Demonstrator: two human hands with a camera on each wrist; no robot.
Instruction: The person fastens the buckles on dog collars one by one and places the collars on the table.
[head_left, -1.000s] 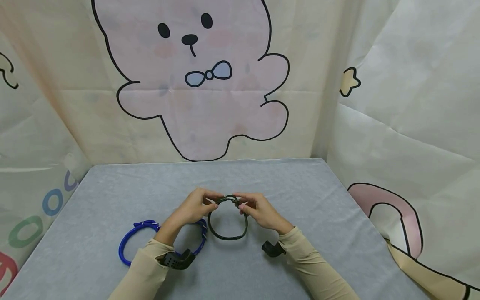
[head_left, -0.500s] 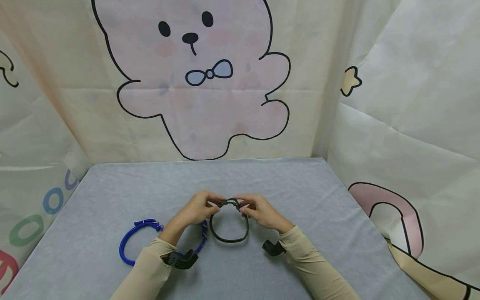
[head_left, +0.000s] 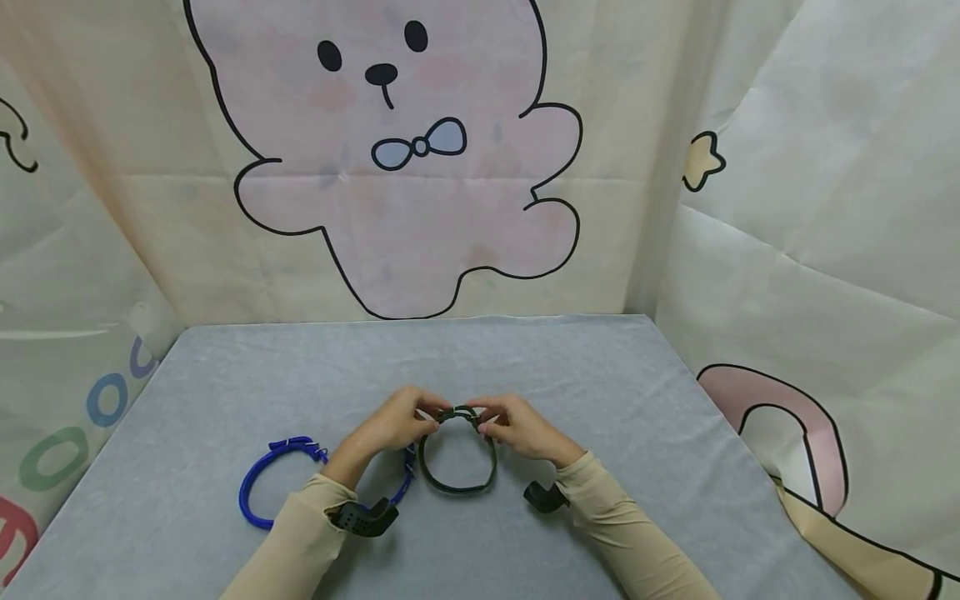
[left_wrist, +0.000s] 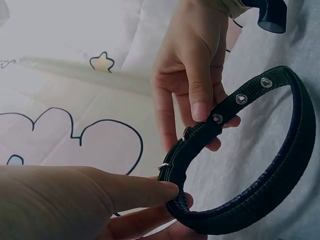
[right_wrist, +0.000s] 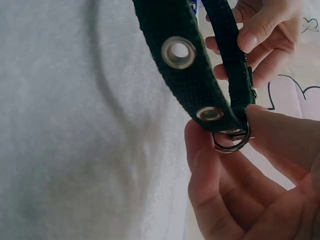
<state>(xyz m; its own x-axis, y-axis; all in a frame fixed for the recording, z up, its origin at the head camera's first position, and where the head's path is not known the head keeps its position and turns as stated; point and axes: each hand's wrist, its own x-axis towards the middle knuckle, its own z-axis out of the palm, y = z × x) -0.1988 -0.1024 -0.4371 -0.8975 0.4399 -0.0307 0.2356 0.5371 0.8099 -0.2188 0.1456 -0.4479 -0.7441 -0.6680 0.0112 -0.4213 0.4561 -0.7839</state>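
Observation:
A dark green webbing collar [head_left: 459, 490] with metal eyelets stands as a closed loop between both hands. My left hand [head_left: 397, 418] pinches its upper left side between thumb and fingers, beside the metal loop [left_wrist: 164, 166] on the strap. On the other side, my right hand [head_left: 525, 429] pinches the eyelet end of the strap, close to a metal D-ring [right_wrist: 234, 145]. In the left wrist view, several eyelets [left_wrist: 241, 99] run along the strap past the right thumb. The buckle area sits between the two hands, partly covered by fingers.
A blue collar [head_left: 251, 492] lies on the grey cloth-covered table [head_left: 600, 375] at left. Another blue loop [head_left: 405, 483] shows right of the left forearm, which hides part of both. Printed curtains [head_left: 600, 250] enclose the back and sides.
Both hands and the green collar have come slightly down and nearer to the body. The grip on either side of the collar stays the same, and the blue loops lie still.

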